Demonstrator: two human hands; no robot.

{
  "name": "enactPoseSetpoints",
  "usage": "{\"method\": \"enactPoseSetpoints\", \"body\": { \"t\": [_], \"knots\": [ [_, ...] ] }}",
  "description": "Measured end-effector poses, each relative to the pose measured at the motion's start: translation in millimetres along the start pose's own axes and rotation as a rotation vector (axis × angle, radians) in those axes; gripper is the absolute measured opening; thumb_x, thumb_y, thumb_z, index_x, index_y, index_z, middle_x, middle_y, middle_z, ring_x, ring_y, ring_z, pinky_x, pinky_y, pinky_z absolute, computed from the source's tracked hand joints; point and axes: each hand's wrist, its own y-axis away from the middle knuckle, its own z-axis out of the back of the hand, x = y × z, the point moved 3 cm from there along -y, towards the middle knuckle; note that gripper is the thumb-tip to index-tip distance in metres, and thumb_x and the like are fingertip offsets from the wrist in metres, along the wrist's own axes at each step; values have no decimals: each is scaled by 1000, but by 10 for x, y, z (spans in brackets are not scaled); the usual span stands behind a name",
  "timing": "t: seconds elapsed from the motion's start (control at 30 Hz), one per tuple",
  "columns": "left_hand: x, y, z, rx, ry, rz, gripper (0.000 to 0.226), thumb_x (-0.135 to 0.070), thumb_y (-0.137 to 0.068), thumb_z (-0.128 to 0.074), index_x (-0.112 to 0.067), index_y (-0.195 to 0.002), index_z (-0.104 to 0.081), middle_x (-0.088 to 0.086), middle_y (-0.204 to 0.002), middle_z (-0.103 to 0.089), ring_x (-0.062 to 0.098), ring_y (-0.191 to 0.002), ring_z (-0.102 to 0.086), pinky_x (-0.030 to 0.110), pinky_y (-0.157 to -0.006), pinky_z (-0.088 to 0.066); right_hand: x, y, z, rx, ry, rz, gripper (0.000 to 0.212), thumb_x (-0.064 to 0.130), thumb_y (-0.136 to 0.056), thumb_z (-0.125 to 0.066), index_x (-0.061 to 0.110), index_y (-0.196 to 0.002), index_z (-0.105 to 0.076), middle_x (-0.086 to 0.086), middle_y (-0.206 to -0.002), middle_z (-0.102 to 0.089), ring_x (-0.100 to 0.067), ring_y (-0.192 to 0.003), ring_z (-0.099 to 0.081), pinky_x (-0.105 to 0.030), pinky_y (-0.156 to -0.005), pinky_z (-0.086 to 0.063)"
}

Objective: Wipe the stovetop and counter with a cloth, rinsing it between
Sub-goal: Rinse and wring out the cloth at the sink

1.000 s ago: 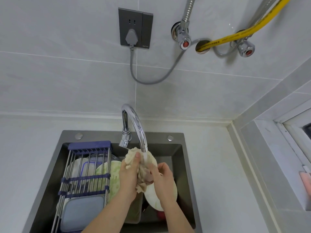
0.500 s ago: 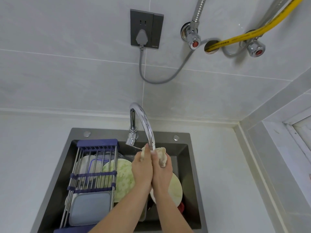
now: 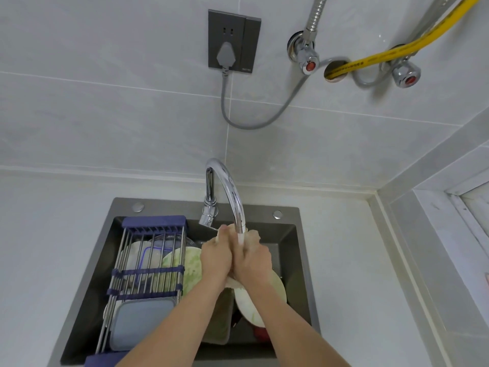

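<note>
My left hand (image 3: pixel 215 256) and right hand (image 3: pixel 252 258) press together, fingers curled around the wadded cream cloth (image 3: pixel 252 235), which bulges above my knuckles under the curved chrome faucet (image 3: pixel 230 192) over the dark sink (image 3: pixel 296 234).

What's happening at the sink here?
A person is rinsing a cloth under the running faucet. The left hand and right hand press together around the cloth, squeezing it in the stream over the sink, which holds dirty dishes and a drying rack.
</note>
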Motion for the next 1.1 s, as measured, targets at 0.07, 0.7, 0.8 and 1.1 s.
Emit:
{"method": "enactPoseSetpoints", "body": {
  "t": [0.07, 0.7, 0.8, 1.1],
  "knots": [
    [113, -76, -18, 47, -14, 77, 43, -46, -107, -43, -12, -103, -69, 7, -87, -69, 21, -80, -67, 33, -69, -53, 12, -36, 28, 35, 140, 80, 69, 76, -95, -25, 16, -119, -51, -5, -92, -64, -31, -88, -71, -36, -71, -51],
    [-331, -519, 145, 403, -66, 192, 43, -44, -104, -52, -10, -127, -64, 5, -126, -70, 24, -122, -61, 42, -106, -44, -326, 114, 446, -103, 31, 51, 45, 48, -111, -33, 23, -115, -71, 10, -86, -69, -8, -74, -65, -24, -67, -50],
    [-23, -156, 98, 563, -246, -68, 50, -23, -96, -63, -30, -144, -51, -11, -137, -61, 11, -127, -55, 36, -113, -44, -289, 184, 593, -174, -15, 97, 48, 50, -108, -33, 23, -107, -73, 10, -78, -69, -6, -67, -61, -18, -58, -41],
    [42, 337, -58, 464, -418, -374, 36, -32, -96, -70, -30, -129, -53, 0, -130, -53, 9, -105, -55, 14, -73, -39, -231, 166, 1195, -261, -106, 30, 40, 39, -112, -37, 22, -97, -71, 16, -69, -54, -19, -74, -58, -31, -63, -36]
  ]
}}
